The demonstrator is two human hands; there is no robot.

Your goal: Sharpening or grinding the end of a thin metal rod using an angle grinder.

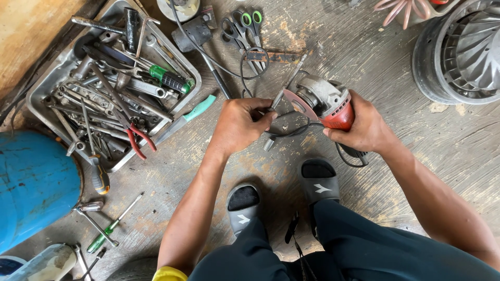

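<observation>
tool tray point(39, 88): a metal tray at about 10 o'clock from the hands, on the floor, heaped with wrenches, sockets, red-handled pliers point(136, 139) and a green-handled screwdriver point(169, 79).
blue drum point(31, 182): at 8 o'clock, lying against the left edge, with loose screwdrivers on the floor below it.
left hand point(240, 124): clenched around a thin metal wrench point(288, 83), thumb and fingers pinching its lower end; the rest of the grip is hidden.
wrench axis: slants from the left hand up toward 1 o'clock, its shaft crossing the face of the disc.
scissors point(245, 26): at 12 o'clock, well apart from the hands, beside a coil of black cable.
angle grinder point(325, 101): between the two hands, just above the sandalled feet; long axis runs from 4 o'clock at the handle to 10 o'clock at the head, disc turned toward the left hand.
right hand point(364, 127): grasping the red body of the grinder from the right side, fingers wrapped under it.
nearer hand: the left is nearer the disc, the right nearer the handle and cord.
fan housing point(458, 52): grey, finned, at 2 o'clock, well apart.
</observation>
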